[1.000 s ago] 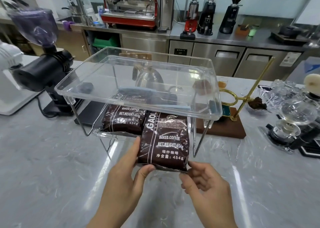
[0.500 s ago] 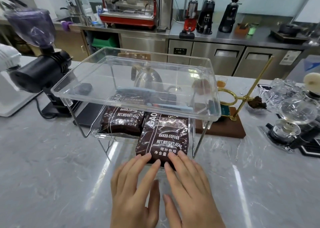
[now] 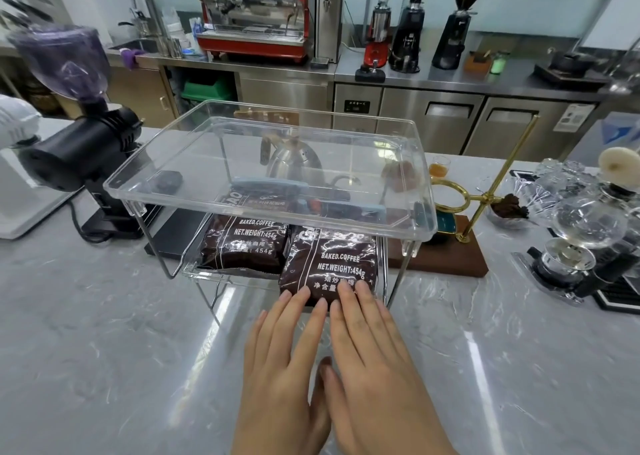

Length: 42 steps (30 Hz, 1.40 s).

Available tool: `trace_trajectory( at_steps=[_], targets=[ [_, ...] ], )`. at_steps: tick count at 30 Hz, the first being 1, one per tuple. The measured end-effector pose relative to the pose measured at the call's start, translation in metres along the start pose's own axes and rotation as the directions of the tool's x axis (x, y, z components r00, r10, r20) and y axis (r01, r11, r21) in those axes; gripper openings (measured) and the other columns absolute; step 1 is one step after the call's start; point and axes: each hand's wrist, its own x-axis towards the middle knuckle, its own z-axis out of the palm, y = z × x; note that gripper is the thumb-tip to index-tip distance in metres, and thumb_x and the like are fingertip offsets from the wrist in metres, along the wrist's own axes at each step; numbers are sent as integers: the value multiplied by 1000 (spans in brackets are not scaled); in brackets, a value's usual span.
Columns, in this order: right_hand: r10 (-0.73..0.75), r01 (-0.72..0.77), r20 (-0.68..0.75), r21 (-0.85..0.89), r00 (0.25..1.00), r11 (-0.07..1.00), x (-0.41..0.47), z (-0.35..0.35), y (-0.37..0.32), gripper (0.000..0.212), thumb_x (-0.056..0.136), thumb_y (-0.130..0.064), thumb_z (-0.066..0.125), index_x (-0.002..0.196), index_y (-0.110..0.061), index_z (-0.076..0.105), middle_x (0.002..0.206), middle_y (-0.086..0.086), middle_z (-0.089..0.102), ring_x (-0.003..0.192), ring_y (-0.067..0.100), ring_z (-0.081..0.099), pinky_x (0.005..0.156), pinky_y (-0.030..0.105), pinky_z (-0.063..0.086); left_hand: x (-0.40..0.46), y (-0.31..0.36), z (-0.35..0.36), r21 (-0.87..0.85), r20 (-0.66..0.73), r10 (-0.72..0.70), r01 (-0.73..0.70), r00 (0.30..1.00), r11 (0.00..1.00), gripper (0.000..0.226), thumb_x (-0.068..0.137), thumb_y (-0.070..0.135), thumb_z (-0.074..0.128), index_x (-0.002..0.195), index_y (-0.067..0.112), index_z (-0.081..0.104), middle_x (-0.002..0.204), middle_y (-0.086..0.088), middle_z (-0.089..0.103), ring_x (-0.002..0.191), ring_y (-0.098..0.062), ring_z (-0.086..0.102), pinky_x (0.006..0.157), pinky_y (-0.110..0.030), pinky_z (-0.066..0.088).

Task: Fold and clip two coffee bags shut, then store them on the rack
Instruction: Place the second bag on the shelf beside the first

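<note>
Two dark brown coffee bags lie side by side on the lower shelf of a clear two-tier rack (image 3: 270,209). The left bag (image 3: 244,243) sits fully on the shelf. The right bag (image 3: 329,264) sticks out a little over the shelf's front edge. Blue clips (image 3: 270,186) show through the clear top tray at the bags' far ends. My left hand (image 3: 284,361) and my right hand (image 3: 367,354) are flat, fingers stretched, with the fingertips touching the near end of the right bag. Neither hand grips anything.
A black grinder (image 3: 79,146) with a purple hopper stands at the left. A steel kettle (image 3: 294,160) is behind the rack. A brass pour-over stand (image 3: 485,195) on a wooden base and a glass siphon brewer (image 3: 581,240) stand at the right. The marble counter (image 3: 104,350) spreads around my hands.
A second ago both hands held the right bag by its near end. They let go, flattened and pushed it further onto the lower shelf.
</note>
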Motion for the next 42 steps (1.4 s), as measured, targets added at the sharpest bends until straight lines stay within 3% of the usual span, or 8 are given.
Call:
trace_trajectory(
  at_steps=[9,14,24,27,30,32,36,42],
  targets=[
    [128,-116,201,-68,971,991,27,-15,-2,66,76,-20,31,128,2,63,141,22,55,133,35,50,100,48,50,23,2,6,27,141,-59,56,988,998,68,75,5,75,140,4,56,153,-13,44,144,-30,32,111,-49,33],
    [68,-69,352,-10,933,998,36,-12,3,70,99,-15,30,155,-2,-11,160,17,-28,145,33,-32,118,41,-20,29,2,7,-24,174,-56,61,983,998,66,84,27,56,146,5,48,156,-11,38,147,-29,27,116,-39,30],
    [51,-69,321,46,946,997,31,-5,12,68,102,-17,28,154,-7,-15,157,9,-36,142,27,-38,116,39,-23,32,1,7,24,195,-60,57,979,998,73,72,7,84,140,5,57,151,-13,47,141,-31,38,110,-45,34],
    [27,-49,254,79,967,996,28,2,16,68,101,-13,39,156,-7,-1,159,7,-25,147,28,-26,119,43,-14,30,2,9,37,179,-61,55,982,998,72,75,12,79,142,7,54,153,-12,45,141,-32,38,109,-46,35],
    [67,-78,78,153,995,985,28,6,19,65,79,4,72,141,1,51,154,17,40,145,33,32,113,49,34,28,1,13,37,133,-60,55,989,998,64,78,10,72,140,6,56,149,-13,47,138,-34,42,108,-50,39],
    [101,-94,-25,217,995,972,29,10,22,57,71,13,77,125,-1,66,139,16,59,135,32,50,107,46,44,30,-2,17,5,50,-58,58,997,998,51,80,-3,72,130,3,64,135,-16,56,127,-35,50,101,-52,46],
    [134,-103,-103,264,986,959,38,13,24,45,67,19,77,105,-4,73,124,14,68,123,34,61,99,45,53,46,-9,18,-2,-82,-75,76,994,997,27,80,-9,76,102,5,77,104,-12,66,99,-28,58,86,-38,47],
    [147,-104,-133,283,980,954,46,11,23,47,66,22,77,106,-2,73,122,15,68,122,34,62,94,47,56,67,-15,14,77,-114,-13,22,993,997,9,80,3,76,81,11,75,81,-2,66,76,-26,56,65,-42,45]
  ],
)
